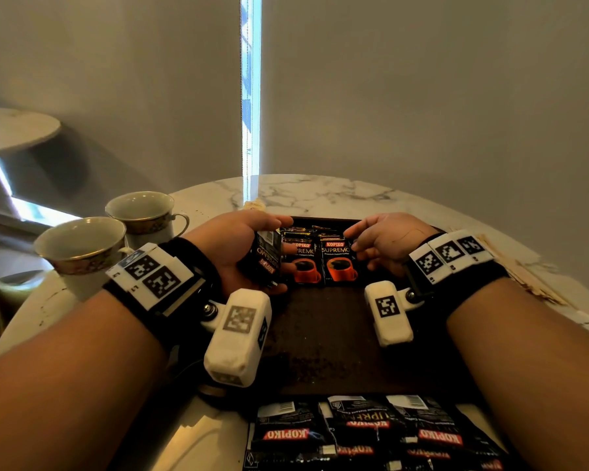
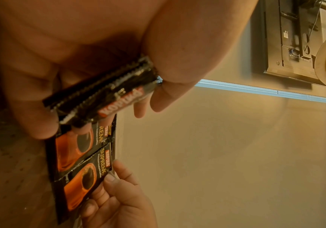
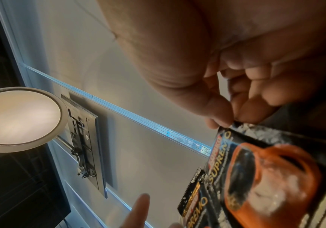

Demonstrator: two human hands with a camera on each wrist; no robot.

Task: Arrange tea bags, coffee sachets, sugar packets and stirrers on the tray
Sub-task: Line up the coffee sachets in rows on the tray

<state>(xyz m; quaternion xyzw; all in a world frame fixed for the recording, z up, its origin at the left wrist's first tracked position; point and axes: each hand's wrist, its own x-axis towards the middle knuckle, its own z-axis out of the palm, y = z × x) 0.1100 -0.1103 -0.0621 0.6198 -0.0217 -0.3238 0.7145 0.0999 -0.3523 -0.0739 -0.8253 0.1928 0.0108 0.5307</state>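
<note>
Left hand (image 1: 242,246) grips spare coffee sachets (image 1: 267,260); right hand (image 1: 385,246) pinches the right-hand placed sachet (image 1: 339,265) on the tray (image 1: 320,334). Left wrist view: two sachets aligned. Right wrist view: fingertips (image 3: 244,114) on its corner. Judgement: coffee row begun; the loose sachets (image 1: 371,433) on the worktop (image 1: 320,195) and the stirrers (image 1: 521,270) remain.

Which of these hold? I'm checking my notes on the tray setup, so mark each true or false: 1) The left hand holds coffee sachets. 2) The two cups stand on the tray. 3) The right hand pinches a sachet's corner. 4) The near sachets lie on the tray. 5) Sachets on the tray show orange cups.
1) True: the left hand grips a stack of sachets.
2) False: the cups stand on the table, left of the tray.
3) True: the right hand pinches the sachet.
4) False: the near sachets lie in front of the tray.
5) True.
</note>
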